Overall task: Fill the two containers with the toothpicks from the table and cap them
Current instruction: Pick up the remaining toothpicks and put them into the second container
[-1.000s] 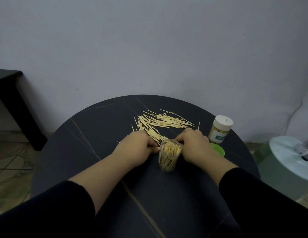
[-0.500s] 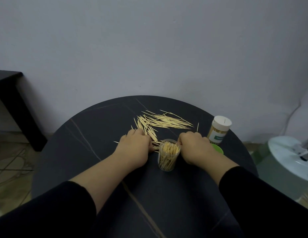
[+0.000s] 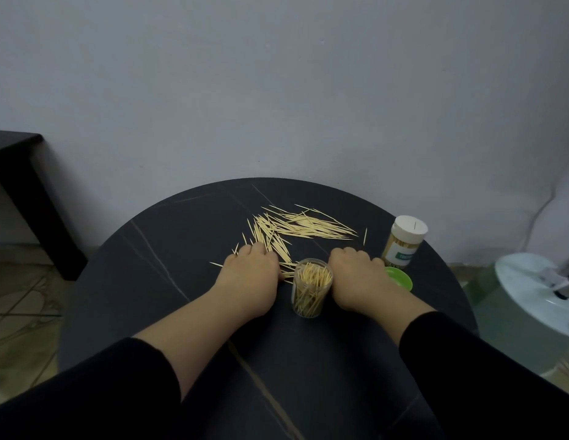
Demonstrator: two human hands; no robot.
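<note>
1. left hand (image 3: 249, 274): back of hand up, resting on the round dark table (image 3: 181, 312) at the near-left edge of the loose toothpicks (image 3: 296, 230). fingers are curled down onto the sticks with the tips hidden, so i can't tell whether it pinches any.
2. right hand (image 3: 356, 277): back up, fingers curled under with knuckles toward the wall. it sits just right of the open container (image 3: 311, 289), close enough to look like contact. what the fingertips do isn't visible, so the grip is unreadable.
3. the open container is clear, upright and uncapped, standing between the two hands. it is packed with toothpicks standing on end, reaching about to the rim.
4. the loose toothpicks lie in a flat scatter beyond the hands, fanned toward the far right, with a few strays at the left edge of the pile.
5. capped container (image 3: 404, 242): upright at the right rim of the table with a white cap on, a green label, and toothpicks visible inside.
6. green lid (image 3: 400, 277): lies flat just in front of the capped container, partly hidden behind the right hand.
7. off the table: black side table (image 3: 16, 166) far left, white round object (image 3: 537, 290) far right.
</note>
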